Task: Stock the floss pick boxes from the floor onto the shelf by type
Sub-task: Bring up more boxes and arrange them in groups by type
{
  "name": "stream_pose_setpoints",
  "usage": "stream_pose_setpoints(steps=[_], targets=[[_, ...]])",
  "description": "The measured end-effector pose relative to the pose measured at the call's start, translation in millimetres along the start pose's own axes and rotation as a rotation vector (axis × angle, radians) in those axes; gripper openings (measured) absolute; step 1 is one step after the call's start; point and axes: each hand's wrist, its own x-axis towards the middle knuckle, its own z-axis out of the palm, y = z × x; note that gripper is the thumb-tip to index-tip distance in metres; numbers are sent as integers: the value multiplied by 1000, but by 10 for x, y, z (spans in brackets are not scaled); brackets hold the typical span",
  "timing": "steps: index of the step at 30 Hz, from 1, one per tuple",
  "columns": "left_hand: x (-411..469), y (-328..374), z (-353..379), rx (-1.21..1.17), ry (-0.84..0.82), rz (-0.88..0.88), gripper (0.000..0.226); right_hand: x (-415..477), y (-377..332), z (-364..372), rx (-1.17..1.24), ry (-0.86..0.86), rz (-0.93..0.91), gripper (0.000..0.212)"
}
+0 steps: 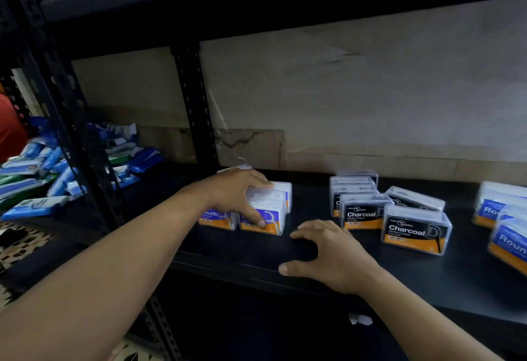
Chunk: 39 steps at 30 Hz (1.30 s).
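Clear floss pick boxes stand in three groups on the black shelf [285,249]. At the left are the purple-and-orange "Smooth" boxes [218,219]. My left hand [241,194] grips the front right Smooth box [273,218], thumb on its label and fingers over its top. My right hand [328,255] hovers over the bare shelf just right of it, fingers spread and loosely curled, holding nothing. Black-labelled "Charcoal" boxes [415,229] sit in the middle. Blue "Round" boxes [507,235] stand at the right edge, partly cut off.
A black perforated upright [74,132] divides this bay from the left one, where blue and green soft packets [57,172] lie piled. A second upright [196,109] stands at the back. A cardboard-coloured wall [370,90] backs the shelf. Patterned floor [17,246] shows at lower left.
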Motion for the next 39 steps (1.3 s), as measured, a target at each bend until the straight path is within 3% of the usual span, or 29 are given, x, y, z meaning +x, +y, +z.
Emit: stream_pose_setpoints(steps=[10, 16, 21, 31, 36, 39], targets=[[-9, -34, 4, -17, 42, 21, 108, 0, -2, 0, 3, 4, -3, 86], [-62, -41, 45, 39, 126, 62, 81, -1, 7, 9, -1, 2, 3, 87], [-61, -52, 69, -7, 147, 77, 74, -2, -10, -2, -1, -7, 8, 86], [-77, -50, 83, -5, 155, 58, 76, -8, -23, -21, -11, -18, 10, 86], [-139, -65, -25, -78, 152, -20, 91, -6, 11, -5, -19, -19, 7, 87], [-180, -188, -205, -143, 286, -22, 69, 7, 37, 8, -14, -28, -2, 100]])
